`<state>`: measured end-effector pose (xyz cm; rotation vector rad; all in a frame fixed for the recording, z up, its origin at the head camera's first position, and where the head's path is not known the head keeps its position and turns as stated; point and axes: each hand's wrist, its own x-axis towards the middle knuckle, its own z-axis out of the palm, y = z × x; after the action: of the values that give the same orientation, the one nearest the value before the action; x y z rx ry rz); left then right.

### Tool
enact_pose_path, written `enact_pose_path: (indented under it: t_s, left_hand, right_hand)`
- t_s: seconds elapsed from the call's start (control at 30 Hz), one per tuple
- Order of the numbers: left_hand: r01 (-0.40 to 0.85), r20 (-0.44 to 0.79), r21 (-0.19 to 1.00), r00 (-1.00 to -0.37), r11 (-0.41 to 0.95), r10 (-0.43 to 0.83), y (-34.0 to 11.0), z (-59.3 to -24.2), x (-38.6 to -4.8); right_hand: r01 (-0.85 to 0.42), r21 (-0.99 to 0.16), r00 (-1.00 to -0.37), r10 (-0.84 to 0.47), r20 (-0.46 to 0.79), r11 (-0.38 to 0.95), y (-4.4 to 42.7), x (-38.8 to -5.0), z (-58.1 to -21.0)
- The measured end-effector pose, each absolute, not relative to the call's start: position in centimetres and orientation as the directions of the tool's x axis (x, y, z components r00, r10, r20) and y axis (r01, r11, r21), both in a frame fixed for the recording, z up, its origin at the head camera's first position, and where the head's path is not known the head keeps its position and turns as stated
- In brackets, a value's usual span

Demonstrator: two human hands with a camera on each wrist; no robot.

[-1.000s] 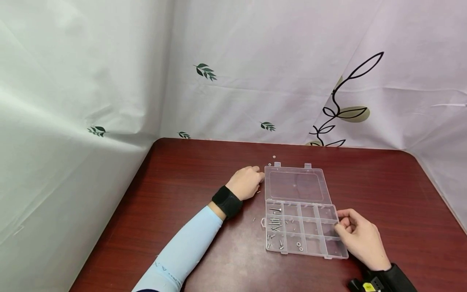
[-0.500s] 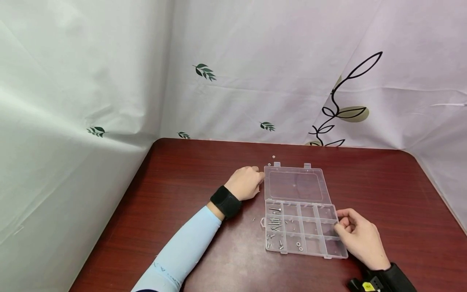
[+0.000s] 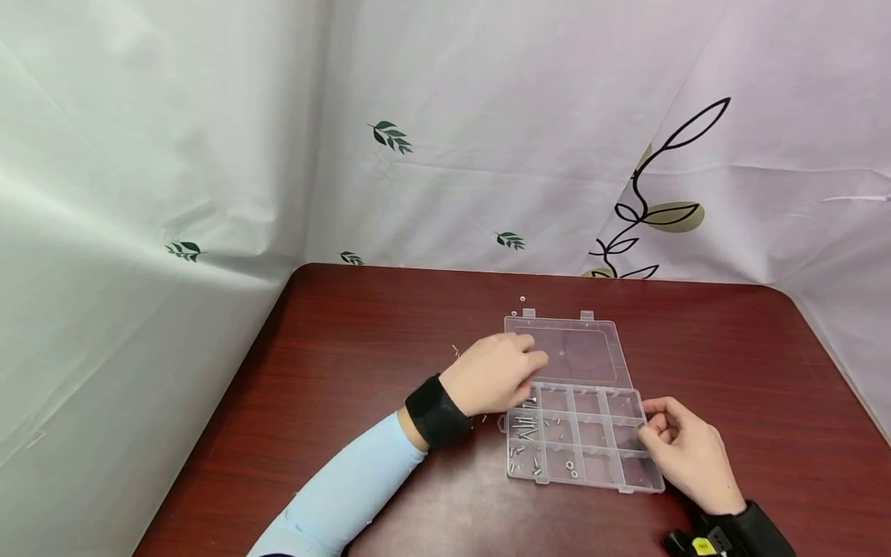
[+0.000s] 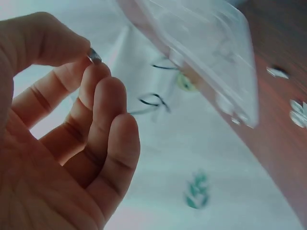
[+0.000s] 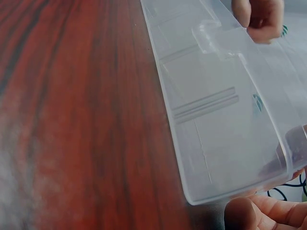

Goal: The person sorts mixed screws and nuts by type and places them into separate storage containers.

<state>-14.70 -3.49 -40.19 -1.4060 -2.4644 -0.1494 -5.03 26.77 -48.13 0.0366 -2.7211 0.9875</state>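
Observation:
A clear plastic compartment box (image 3: 593, 469) lies on the table, its lid (image 3: 578, 352) folded back flat. Several screws (image 3: 525, 424) lie in its left compartments, and two rings (image 3: 570, 466) in a front one. My left hand (image 3: 490, 375) is over the box's left side, where the lid meets the compartments. Its thumb and index finger pinch a small silvery metal piece (image 4: 94, 56); its exact kind is too small to tell. At the box's right edge my right hand (image 3: 692, 456) holds the side wall with curled thumb and fingers (image 5: 240, 213).
Small screws (image 3: 455, 350) lie on the dark red table (image 3: 376, 333) beyond my left wrist. Two little rings (image 3: 523, 299) lie behind the lid's left corner. A white patterned cloth (image 3: 452, 155) hangs behind the table.
My left hand has moved right and toward me, from beside the lid to over the box. Screws it had hidden now show on the table. My right hand and the box have stayed put.

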Motion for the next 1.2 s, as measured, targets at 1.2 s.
enact_pose_path:
  t_s: [1.2]
  left_hand:
    - [0.946, 0.208, -0.175, -0.237, 0.274, 0.949, -0.2, -39.5, -8.3]
  right_hand:
    - [-0.102, -0.619, -0.97, 0.059, 0.234, 0.779, 26.8, -5.1, -48.2]
